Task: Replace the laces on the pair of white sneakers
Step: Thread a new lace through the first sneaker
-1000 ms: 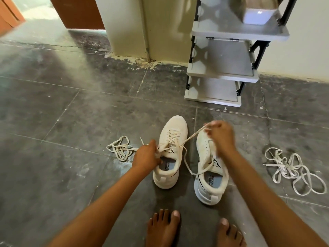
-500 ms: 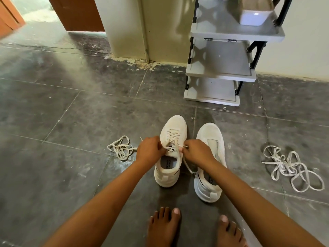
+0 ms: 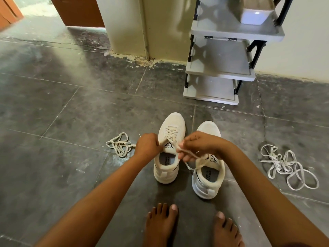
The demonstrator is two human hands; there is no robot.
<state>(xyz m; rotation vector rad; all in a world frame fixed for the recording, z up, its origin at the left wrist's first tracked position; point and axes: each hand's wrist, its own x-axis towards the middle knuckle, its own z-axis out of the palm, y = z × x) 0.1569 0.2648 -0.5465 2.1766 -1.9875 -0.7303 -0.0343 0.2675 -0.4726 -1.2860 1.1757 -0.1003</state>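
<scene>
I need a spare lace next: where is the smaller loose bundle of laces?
In the head view the smaller bundle lies on the floor on the person's left, just outside the left hand and left of the laced sneaker.

The floor [image 3: 62,166] is dark grey tile, dusty, with pale grout lines. Two white sneakers stand on it side by side, toes towards the wall: the left sneaker [image 3: 173,122], threaded with a cream lace [image 3: 170,132], and just beside it the right sneaker [image 3: 207,190]. A small lace bundle [image 3: 119,145] lies to their left, a bigger lace tangle [image 3: 284,164] well apart on the right. A grey shelf rack [image 3: 211,94] stands by the wall, and two bare feet [image 3: 160,225] rest near the heels
</scene>
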